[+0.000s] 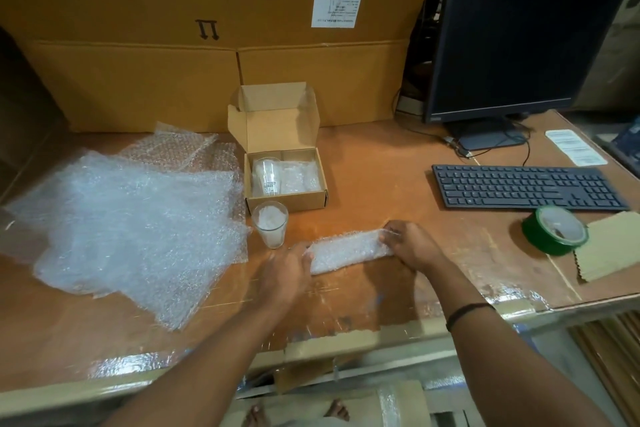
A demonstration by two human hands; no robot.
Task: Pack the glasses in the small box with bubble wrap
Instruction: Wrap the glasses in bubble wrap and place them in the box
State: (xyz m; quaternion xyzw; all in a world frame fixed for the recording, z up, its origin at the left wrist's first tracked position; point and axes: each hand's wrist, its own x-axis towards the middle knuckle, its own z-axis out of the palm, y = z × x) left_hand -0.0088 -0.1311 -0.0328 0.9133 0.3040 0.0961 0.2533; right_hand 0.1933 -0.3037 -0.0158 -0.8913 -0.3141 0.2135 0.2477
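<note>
A long roll of bubble wrap (349, 252) lies on the table in front of me; whether a glass is inside it cannot be seen. My left hand (285, 269) grips its left end and my right hand (410, 244) grips its right end. A bare glass (269, 224) stands upright just left of the roll, in front of the small cardboard box (287, 199). The box is open, its lid up. Inside lie an unwrapped glass (266, 175) on the left and a bubble-wrapped bundle (299, 177) on the right.
A pile of loose bubble wrap sheets (131, 222) covers the table's left side. A green tape roll (554, 230) and cardboard pieces (613, 250) sit at the right, behind them a keyboard (526, 187) and monitor (512, 55). Large cartons (214, 38) stand along the back.
</note>
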